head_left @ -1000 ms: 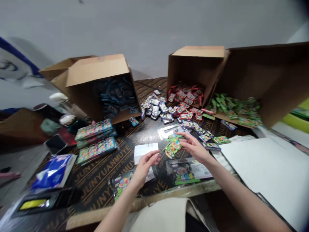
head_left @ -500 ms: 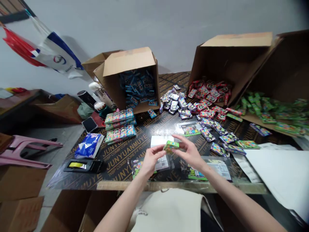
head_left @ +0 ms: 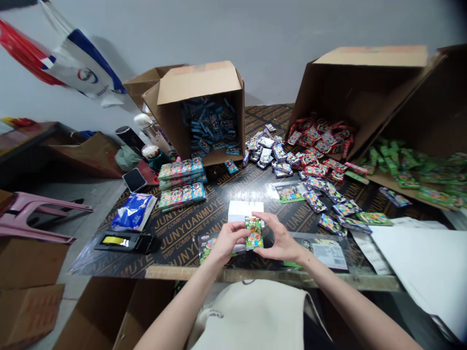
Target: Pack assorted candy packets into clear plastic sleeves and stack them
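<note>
Both my hands hold a small stack of colourful green card packs (head_left: 254,233) upright above the table's near edge. My left hand (head_left: 228,241) pinches its left side and my right hand (head_left: 279,238) grips its right side and top. Just behind the packs lies a white box (head_left: 241,210). Flat printed sleeves (head_left: 321,248) lie on the dark board (head_left: 175,228) under and beside my hands.
Three cardboard boxes lie tipped on their sides at the back, holding blue packs (head_left: 211,127), red packs (head_left: 321,138) and green packs (head_left: 408,167). Loose purple packs (head_left: 270,155) are scattered mid-table. Stacked display trays (head_left: 181,187), a tissue pack (head_left: 133,218), a phone (head_left: 134,180), white sheets (head_left: 426,262) and a pink stool (head_left: 32,218) surround them.
My right hand brought the green packs from right of centre toward my left hand. Both hands now grip them together, turned upright and nearer to me; the camera swung left.
</note>
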A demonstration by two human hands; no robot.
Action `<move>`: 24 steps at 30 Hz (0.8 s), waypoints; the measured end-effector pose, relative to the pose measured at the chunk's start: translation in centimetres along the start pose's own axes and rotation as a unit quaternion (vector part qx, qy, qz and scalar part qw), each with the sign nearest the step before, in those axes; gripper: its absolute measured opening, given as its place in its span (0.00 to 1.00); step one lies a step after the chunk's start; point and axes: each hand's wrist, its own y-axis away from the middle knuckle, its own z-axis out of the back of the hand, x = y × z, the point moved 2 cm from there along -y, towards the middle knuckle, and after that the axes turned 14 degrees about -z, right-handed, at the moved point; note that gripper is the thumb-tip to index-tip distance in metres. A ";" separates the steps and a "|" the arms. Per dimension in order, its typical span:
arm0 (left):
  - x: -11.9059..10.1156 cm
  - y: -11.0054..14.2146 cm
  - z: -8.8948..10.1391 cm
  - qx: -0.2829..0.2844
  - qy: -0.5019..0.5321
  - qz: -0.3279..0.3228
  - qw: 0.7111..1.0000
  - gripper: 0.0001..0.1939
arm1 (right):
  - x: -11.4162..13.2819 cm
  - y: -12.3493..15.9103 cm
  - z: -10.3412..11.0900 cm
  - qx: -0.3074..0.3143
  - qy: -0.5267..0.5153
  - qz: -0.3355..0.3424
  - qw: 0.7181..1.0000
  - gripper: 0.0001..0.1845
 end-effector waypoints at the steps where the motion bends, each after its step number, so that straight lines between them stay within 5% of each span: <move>1: 0.1 0.2 0.4 0.006 -0.056 -0.019 0.998 0.23 | -0.3 0.1 0.0 -0.002 -0.005 -0.001 1.000 0.42; 3: 0.4 0.6 1.8 0.013 -0.232 -0.084 0.969 0.27 | -1.4 0.4 0.2 -0.023 -0.001 -0.016 1.000 0.41; 6: 1.2 1.6 3.7 0.069 -0.491 -0.180 0.849 0.42 | -3.5 1.1 0.4 -0.061 0.032 -0.046 0.997 0.41; 9: 2.4 2.4 4.8 0.122 -0.585 -0.198 0.777 0.48 | -5.0 1.8 -0.1 -0.041 0.074 -0.045 0.995 0.38; 17: 1.5 2.8 4.7 0.159 -0.543 -0.240 0.789 0.50 | -3.7 2.1 -1.8 0.092 0.067 -0.003 0.993 0.45; 21: 1.0 2.9 4.9 0.110 -0.513 -0.235 0.818 0.49 | -3.2 1.8 -1.4 0.031 0.073 -0.013 0.997 0.49; 24: 1.2 3.0 4.9 0.067 -0.495 -0.232 0.835 0.48 | -2.7 1.8 -1.4 0.007 0.046 -0.034 0.998 0.39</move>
